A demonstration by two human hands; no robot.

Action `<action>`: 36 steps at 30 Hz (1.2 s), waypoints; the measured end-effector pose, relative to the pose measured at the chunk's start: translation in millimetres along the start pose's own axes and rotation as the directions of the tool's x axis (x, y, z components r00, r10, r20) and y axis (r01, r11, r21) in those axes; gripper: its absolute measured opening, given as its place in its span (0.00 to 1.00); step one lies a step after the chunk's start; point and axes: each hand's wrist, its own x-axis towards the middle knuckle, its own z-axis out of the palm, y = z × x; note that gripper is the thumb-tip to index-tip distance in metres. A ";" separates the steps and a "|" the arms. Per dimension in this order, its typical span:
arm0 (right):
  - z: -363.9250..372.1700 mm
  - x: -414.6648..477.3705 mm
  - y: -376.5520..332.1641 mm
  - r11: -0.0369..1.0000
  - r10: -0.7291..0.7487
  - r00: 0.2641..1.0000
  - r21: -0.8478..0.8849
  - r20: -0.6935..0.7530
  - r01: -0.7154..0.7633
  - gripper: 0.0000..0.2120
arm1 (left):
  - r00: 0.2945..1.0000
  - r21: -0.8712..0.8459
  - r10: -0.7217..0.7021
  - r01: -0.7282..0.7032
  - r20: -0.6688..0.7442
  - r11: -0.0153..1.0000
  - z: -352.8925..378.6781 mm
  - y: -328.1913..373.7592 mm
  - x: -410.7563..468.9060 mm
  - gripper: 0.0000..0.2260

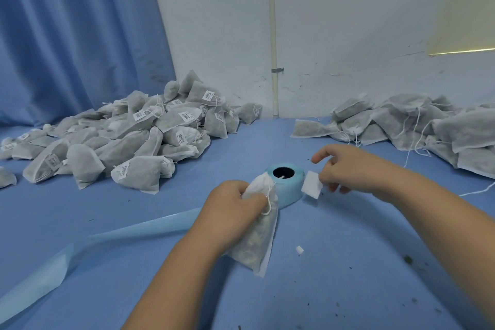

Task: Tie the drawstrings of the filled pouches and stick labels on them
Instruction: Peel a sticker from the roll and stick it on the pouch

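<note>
Pouch point(259, 238): our left hand point(235, 203) grips its gathered neck, fingers curled round it, and the body slants down toward us over the table point(348, 262).
Label point(311, 187): our right hand point(345, 169) pinches its right edge, index finger raised, just right of the roll point(288, 190).

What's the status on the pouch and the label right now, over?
Left hand grips pouch at its neck. Right hand pinches white label, not yet on pouch. Between the hands: label roll.
</note>
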 end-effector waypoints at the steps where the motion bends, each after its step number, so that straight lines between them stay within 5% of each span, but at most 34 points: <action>1: -5.0 -1.5 -2.8 0.997 -0.014 1.000 0.080 -0.009 0.014 0.15 | 0.999 -0.021 0.025 -0.025 -0.023 0.999 -0.4 2.3 -1.0 0.13; 3: -14.1 -7.4 -12.0 0.940 -0.074 0.997 0.334 0.006 0.068 0.15 | 0.998 -0.144 0.036 -0.044 -0.053 0.989 -0.5 8.1 -3.6 0.11; 6: -19.1 -22.0 -30.4 0.661 -0.296 0.944 0.744 0.142 0.096 0.16 | 0.999 -0.308 0.014 -0.030 -0.052 0.951 2.9 16.5 -7.9 0.06; 8: -14.5 -31.0 -40.8 0.558 -0.427 0.872 0.829 0.238 0.047 0.17 | 1.000 -0.384 0.008 -0.015 -0.020 0.923 7.6 19.9 -9.7 0.07; 11: -1.6 -35.5 -47.0 0.606 -0.464 0.834 0.794 0.299 0.053 0.16 | 0.999 -0.466 -0.012 0.027 0.035 0.884 12.9 22.6 -11.3 0.06; 15: 8.6 -34.3 -45.3 0.657 -0.395 0.888 0.748 0.235 0.094 0.15 | 0.991 -0.504 0.020 0.050 0.132 0.862 16.2 20.3 -10.9 0.16; 24: 15.3 -34.7 -47.0 0.705 -0.296 0.949 0.695 0.109 0.140 0.10 | 0.948 -0.651 0.120 0.107 0.295 0.751 14.2 14.6 -9.1 0.15; 31: 14.3 -41.1 -54.3 0.732 -0.356 0.931 0.645 0.088 0.219 0.08 | 0.981 -0.506 0.015 0.087 0.194 0.858 16.3 16.9 -10.3 0.12; 36: 17.5 -45.7 -58.4 0.738 -0.392 0.916 0.626 0.092 0.253 0.08 | 0.981 -0.528 0.012 0.093 0.193 0.844 15.2 19.6 -11.0 0.14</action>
